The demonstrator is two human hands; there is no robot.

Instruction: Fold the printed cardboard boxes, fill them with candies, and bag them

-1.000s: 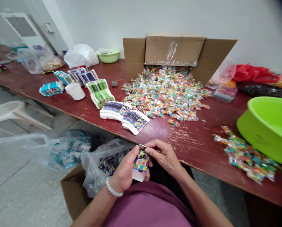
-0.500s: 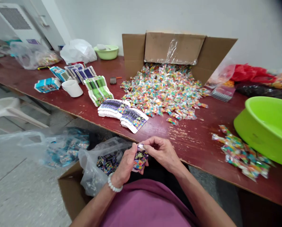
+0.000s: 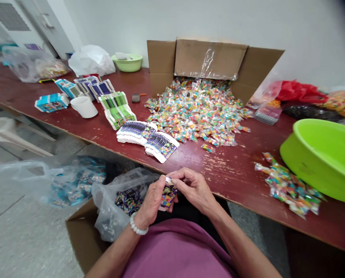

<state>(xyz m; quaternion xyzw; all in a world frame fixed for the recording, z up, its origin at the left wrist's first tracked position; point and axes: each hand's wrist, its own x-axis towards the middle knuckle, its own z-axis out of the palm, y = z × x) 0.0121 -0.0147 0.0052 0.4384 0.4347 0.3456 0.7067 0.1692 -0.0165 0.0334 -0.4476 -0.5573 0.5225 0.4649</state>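
Note:
My left hand (image 3: 153, 202), with a bracelet of pale beads at the wrist, is wrapped round a small purple printed carton (image 3: 167, 197) in front of my body. The fingers of my right hand (image 3: 193, 190) are closed at the carton's top end, where a white flap (image 3: 168, 180) shows. Part of the carton is hidden behind my fingers. Just beyond my hands, fanned stacks of flat purple cartons (image 3: 163, 146) lie along the table edge. A large heap of wrapped candies (image 3: 200, 112) spills from an opened cardboard box (image 3: 211, 58) behind them.
Green cartons (image 3: 118, 110), a white cup (image 3: 84, 107) and blue cartons (image 3: 52, 103) stand to the left. On the right are a green basin (image 3: 323, 158) and a smaller candy pile (image 3: 290, 187). A plastic bag of purple packs (image 3: 129, 200) sits below the table edge.
The view has turned slightly, so the table things appear a little further left. Both hands stay on the purple carton, with my right fingers still at its top flap.

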